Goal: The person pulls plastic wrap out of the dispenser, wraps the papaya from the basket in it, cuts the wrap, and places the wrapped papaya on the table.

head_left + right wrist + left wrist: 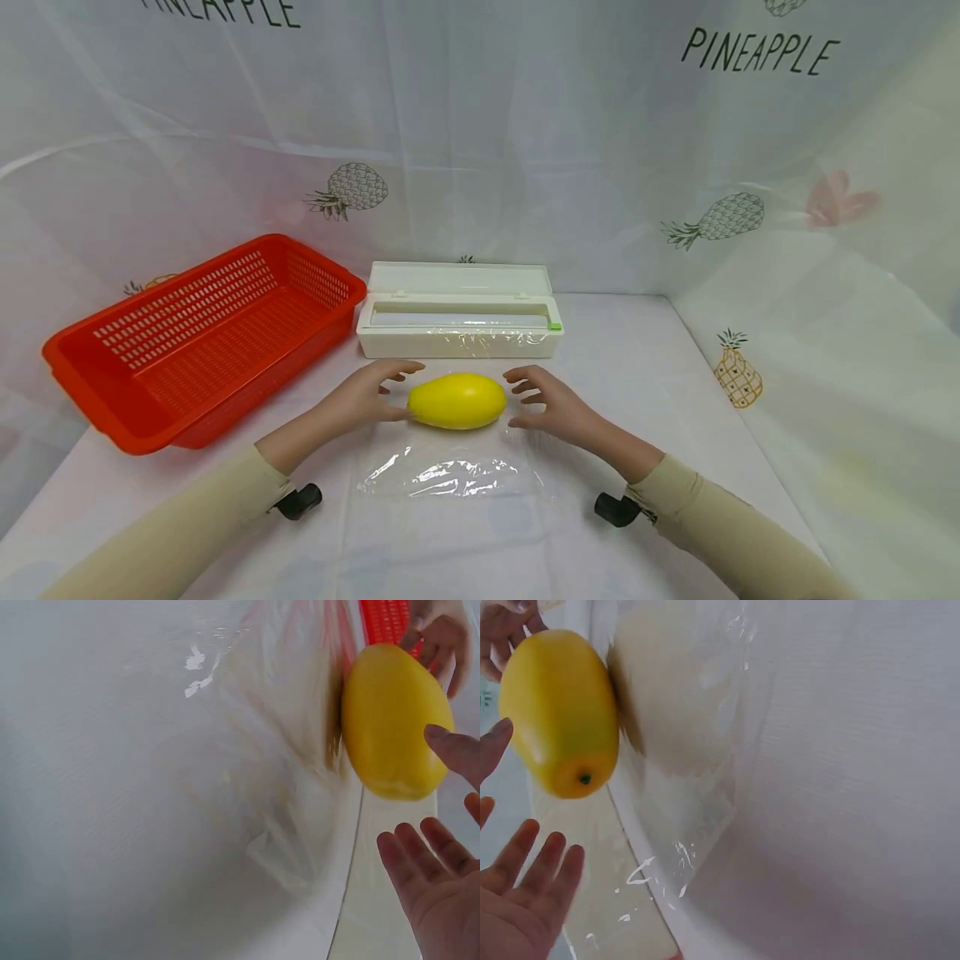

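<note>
A smooth yellow oval fruit (457, 401) lies on a sheet of clear plastic wrap (459, 471) spread over the white table. At its narrower end is my left hand (367, 396), with fingers apart and lightly bent. My right hand (551, 404) is beside the fruit's broader end, its fingers likewise loosely bent and spread. Neither hand grips anything. The left wrist view shows the fruit's small dark stem spot, with the fingers (547, 874) spread below it. In the right wrist view, the thumb overlaps the fruit (394, 724).
Just behind the fruit stands a white wrap dispenser (459, 342), its lid raised and a green piece at its right end. A red slotted plastic basket (315, 337) sits at the left. Pineapple-print cloth (525, 200) hangs along the back and right side.
</note>
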Action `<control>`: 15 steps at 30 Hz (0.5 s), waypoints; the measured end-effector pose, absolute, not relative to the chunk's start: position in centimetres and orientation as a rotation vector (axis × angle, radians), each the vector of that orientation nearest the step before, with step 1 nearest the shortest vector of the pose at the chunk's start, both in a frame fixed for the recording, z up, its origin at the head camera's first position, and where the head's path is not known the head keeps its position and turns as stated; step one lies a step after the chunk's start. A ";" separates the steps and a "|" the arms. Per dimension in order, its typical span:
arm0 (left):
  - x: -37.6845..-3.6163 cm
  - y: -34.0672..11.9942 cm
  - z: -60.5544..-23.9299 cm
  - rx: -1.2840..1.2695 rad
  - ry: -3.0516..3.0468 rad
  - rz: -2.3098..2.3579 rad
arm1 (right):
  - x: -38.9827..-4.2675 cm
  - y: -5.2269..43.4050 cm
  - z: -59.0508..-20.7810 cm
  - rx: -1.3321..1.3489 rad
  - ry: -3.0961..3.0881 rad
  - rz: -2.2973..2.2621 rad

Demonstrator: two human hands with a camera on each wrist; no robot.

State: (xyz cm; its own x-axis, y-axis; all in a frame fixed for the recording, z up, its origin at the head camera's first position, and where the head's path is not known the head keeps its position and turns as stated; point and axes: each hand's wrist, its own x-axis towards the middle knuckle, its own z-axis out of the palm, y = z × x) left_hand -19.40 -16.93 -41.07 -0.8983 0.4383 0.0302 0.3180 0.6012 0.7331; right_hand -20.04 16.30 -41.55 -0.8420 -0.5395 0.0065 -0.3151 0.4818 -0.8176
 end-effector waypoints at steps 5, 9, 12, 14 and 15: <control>-17.0 -17.8 -40.8 0.800 2.715 1.088 | -19.0 18.3 -41.6 -0.804 2.462 -1.224; -15.4 -18.5 -41.1 0.875 2.669 0.954 | -18.2 19.5 -41.9 -0.861 2.402 -1.164; -14.6 -18.9 -41.5 0.938 2.600 0.865 | -17.7 20.2 -42.2 -0.875 2.359 -1.120; -14.2 -19.2 -41.9 0.988 2.550 0.834 | -17.5 20.5 -42.5 -0.887 2.334 -1.088; -14.1 -19.2 -42.1 1.011 2.528 0.828 | -17.4 20.7 -42.6 -0.897 2.321 -1.074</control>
State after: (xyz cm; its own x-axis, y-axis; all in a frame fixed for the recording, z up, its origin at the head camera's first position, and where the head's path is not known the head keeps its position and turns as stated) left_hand -14.10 -19.24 -42.08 -0.7094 0.7025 -0.0571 0.5327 0.5875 0.6092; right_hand -17.39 20.68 -42.61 -0.6994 -0.7065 -0.1080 -0.3752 0.4915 -0.7859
